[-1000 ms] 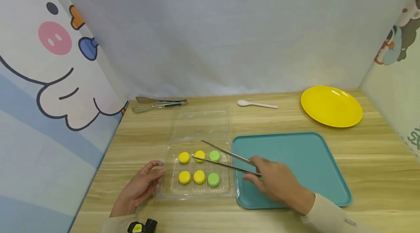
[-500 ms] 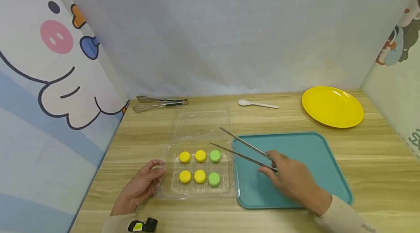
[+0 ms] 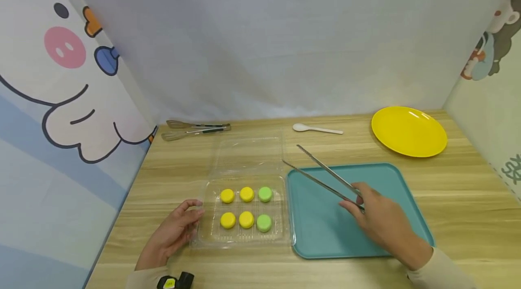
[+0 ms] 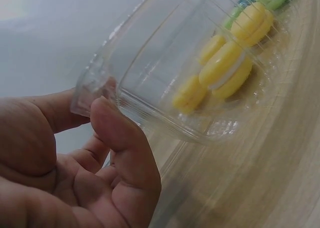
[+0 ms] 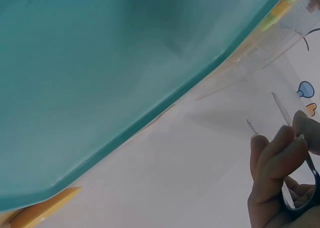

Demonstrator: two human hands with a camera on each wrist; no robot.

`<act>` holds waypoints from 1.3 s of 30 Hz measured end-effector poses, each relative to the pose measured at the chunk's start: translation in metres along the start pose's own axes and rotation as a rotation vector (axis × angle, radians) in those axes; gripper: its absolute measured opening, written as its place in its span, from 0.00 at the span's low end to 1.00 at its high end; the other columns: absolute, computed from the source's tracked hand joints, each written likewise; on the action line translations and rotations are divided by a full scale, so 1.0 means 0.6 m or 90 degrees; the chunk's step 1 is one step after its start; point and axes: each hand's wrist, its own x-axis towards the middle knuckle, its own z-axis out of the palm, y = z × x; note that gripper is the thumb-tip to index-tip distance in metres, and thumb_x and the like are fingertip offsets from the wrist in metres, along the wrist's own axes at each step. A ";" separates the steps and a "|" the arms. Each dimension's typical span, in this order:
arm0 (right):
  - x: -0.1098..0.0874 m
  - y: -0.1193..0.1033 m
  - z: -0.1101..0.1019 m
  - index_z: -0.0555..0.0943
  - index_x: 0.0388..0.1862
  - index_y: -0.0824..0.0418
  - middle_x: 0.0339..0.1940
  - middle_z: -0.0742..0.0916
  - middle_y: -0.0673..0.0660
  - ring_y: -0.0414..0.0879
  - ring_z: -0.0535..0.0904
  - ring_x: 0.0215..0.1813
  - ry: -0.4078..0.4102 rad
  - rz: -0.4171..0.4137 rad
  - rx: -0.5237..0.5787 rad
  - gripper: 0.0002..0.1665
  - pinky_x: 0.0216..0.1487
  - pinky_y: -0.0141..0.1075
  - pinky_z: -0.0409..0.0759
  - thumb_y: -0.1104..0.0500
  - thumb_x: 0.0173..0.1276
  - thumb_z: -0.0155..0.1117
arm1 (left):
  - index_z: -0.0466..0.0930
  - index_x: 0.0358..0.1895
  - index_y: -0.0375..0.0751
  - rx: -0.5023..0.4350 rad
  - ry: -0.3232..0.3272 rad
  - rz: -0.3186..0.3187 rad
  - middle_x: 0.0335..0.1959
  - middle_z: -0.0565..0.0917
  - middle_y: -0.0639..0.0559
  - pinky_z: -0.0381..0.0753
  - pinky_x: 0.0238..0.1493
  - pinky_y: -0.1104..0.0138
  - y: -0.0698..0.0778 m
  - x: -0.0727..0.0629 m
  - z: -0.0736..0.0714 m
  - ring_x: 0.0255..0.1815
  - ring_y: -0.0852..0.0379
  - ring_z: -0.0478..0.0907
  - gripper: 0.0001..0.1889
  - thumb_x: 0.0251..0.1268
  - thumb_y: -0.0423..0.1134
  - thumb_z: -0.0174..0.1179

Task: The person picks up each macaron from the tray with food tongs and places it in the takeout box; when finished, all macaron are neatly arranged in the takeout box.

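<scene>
My left hand (image 3: 175, 232) pinches the left rim of a clear plastic box (image 3: 281, 234), thumb and finger on its edge in the left wrist view. Inside sit yellow macarons (image 3: 228, 220) and two green macarons (image 3: 264, 223), in two rows; their white filling shows in the left wrist view. The box's clear lid (image 3: 249, 153) lies folded back behind it. My right hand (image 3: 384, 221) grips long metal tongs (image 3: 325, 185) above the teal tray (image 3: 317, 239). The tongs' arms stand apart with nothing between their tips, which point to the upper left, past the tray's back corner.
Along the back of the wooden table (image 3: 163, 176) lie a second pair of tongs (image 3: 197, 130) with dark grips and a white spoon (image 3: 317, 129). A yellow plate (image 3: 409, 132) stands at the back right. Printed walls and a pale curtain (image 3: 285, 40) enclose the table.
My right hand has drawn the tongs away from over the macarons, to the right and across the tray. My left hand stays on the box's rim. The macarons have kept their places.
</scene>
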 end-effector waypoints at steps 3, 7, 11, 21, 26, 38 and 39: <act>-0.005 0.005 -0.005 0.77 0.49 0.67 0.25 0.81 0.50 0.37 0.68 0.20 -0.003 0.021 -0.004 0.30 0.18 0.33 0.68 0.58 0.52 0.82 | 0.67 0.53 0.47 -0.001 -0.003 -0.001 0.27 0.75 0.58 0.73 0.22 0.76 -0.001 -0.001 -0.001 0.24 0.67 0.70 0.10 0.77 0.35 0.55; -0.010 0.014 -0.013 0.77 0.50 0.68 0.25 0.81 0.50 0.37 0.67 0.21 -0.010 0.051 -0.008 0.30 0.19 0.34 0.68 0.58 0.53 0.81 | 0.67 0.53 0.47 -0.006 -0.017 0.005 0.27 0.76 0.58 0.73 0.22 0.76 -0.002 -0.002 -0.003 0.23 0.67 0.70 0.09 0.77 0.35 0.55; -0.016 0.027 -0.024 0.76 0.52 0.69 0.25 0.81 0.51 0.37 0.66 0.20 -0.017 0.071 -0.024 0.31 0.18 0.33 0.67 0.57 0.55 0.80 | 0.67 0.53 0.47 -0.016 -0.035 0.016 0.27 0.76 0.58 0.73 0.22 0.75 -0.002 -0.003 -0.005 0.22 0.67 0.70 0.08 0.78 0.34 0.54; -0.035 0.056 -0.058 0.74 0.57 0.74 0.27 0.81 0.53 0.43 0.70 0.22 -0.096 0.205 -0.007 0.30 0.20 0.37 0.69 0.53 0.68 0.72 | 0.67 0.53 0.47 -0.006 -0.021 0.009 0.26 0.75 0.58 0.71 0.21 0.75 -0.003 -0.003 -0.004 0.21 0.66 0.69 0.09 0.78 0.35 0.54; -0.045 0.075 -0.073 0.72 0.57 0.76 0.27 0.81 0.55 0.46 0.72 0.23 -0.114 0.248 -0.011 0.32 0.21 0.40 0.70 0.50 0.71 0.68 | 0.67 0.53 0.47 -0.009 -0.016 0.008 0.27 0.75 0.58 0.71 0.21 0.74 -0.004 -0.003 -0.004 0.22 0.66 0.69 0.08 0.78 0.35 0.55; -0.078 0.119 -0.105 0.69 0.53 0.81 0.23 0.81 0.58 0.45 0.70 0.17 -0.100 0.302 -0.056 0.31 0.14 0.39 0.68 0.51 0.76 0.62 | 0.66 0.53 0.47 -0.009 -0.024 0.004 0.27 0.75 0.58 0.73 0.23 0.75 -0.001 -0.002 -0.003 0.23 0.67 0.69 0.09 0.78 0.35 0.54; -0.080 0.123 -0.107 0.68 0.53 0.81 0.22 0.80 0.58 0.46 0.70 0.16 -0.108 0.315 -0.058 0.32 0.14 0.39 0.68 0.50 0.77 0.60 | 0.66 0.53 0.47 -0.010 -0.025 0.003 0.27 0.75 0.58 0.73 0.23 0.75 0.000 -0.001 -0.003 0.23 0.67 0.69 0.09 0.78 0.34 0.54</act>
